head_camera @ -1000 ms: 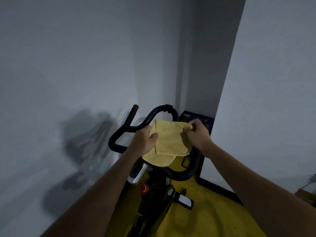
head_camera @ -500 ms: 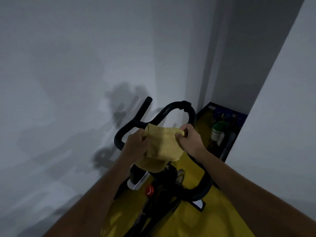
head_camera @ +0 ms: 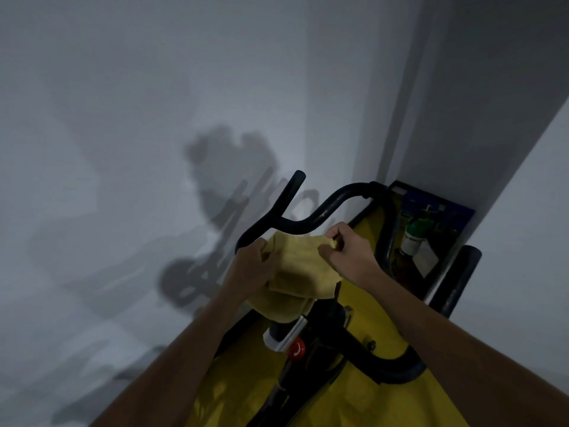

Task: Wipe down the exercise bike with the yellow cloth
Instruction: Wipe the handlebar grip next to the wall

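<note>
there is a single head view, worn on the person's head and looking forward and steeply down along both forearms, close above the left hand (head_camera: 251, 266) and right hand (head_camera: 348, 257), which sit near mid-frame. beyond the fingers (head_camera: 334, 234) it faces the exercise bike's handlebar (head_camera: 335, 204) and a grey wall corner, while below the fingers it sees the bike's stem and the yellow floor (head_camera: 363, 303). the wide angle bends the walls outward towards the edges.

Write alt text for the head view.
Both hands, left hand and right hand, hold a folded yellow cloth above the black handlebars of an exercise bike. A yellow floor mat lies below.
</note>
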{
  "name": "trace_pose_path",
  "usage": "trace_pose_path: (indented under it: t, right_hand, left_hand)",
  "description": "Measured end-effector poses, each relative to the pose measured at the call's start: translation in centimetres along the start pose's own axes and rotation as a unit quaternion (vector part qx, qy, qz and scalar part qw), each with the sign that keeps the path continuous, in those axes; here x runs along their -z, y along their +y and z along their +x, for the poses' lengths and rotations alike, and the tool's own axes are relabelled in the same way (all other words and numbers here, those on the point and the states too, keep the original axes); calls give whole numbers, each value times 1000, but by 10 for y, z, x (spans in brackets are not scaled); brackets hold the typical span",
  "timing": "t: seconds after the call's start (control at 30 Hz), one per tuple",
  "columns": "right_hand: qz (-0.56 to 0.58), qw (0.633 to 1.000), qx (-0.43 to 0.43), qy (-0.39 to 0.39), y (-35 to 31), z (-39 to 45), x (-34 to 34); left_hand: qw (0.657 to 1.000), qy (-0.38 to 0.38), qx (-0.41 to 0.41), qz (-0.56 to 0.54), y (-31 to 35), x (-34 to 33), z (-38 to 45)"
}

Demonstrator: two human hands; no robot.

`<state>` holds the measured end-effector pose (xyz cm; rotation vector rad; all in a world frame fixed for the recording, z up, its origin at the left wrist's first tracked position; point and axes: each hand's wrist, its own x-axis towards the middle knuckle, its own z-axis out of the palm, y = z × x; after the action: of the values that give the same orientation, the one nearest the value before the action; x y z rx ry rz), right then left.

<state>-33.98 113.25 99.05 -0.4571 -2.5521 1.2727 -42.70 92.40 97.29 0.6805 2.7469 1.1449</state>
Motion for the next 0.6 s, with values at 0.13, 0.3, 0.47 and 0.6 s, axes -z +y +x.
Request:
trace_pose_path:
  t: [0.13, 0.3, 0.47, 0.6]
  right_hand:
    - [-29, 999, 18, -22, -6, 11, -10]
    - [-45, 997, 33, -57, -11, 26, -11]
    - [-60, 992, 56, -97, -9, 40, -13]
    - [-85, 985, 76, -128, -4, 50, -13]
  left_hand:
    - [1000, 3, 17, -3, -16, 1, 2]
    - [999, 15, 51, 2, -24, 2, 5]
    - [997, 34, 64, 9, -22, -1, 1]
    - [996, 44, 83, 13, -21, -8, -5]
